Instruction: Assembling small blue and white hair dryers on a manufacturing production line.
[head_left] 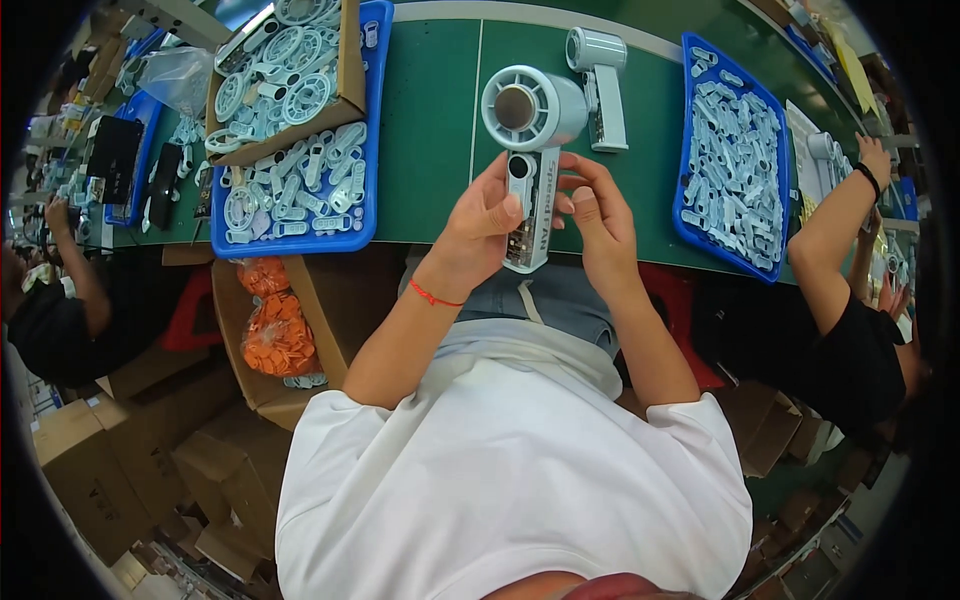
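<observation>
Our left fingers (490, 182) grip a pale fan (550, 168) by its handle at the green counter (430, 130); whether our right fingers (597, 178), curled alongside, touch it, we cannot tell.

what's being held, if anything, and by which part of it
A fan, by its handle, in the left fingers. Whether the right fingers grip it too cannot be told.

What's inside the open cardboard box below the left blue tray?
Cardboard box: clear bags of orange parts, some pale pieces at the near end. Can't see what's under the bags; blue tray blocks the far end.
</observation>
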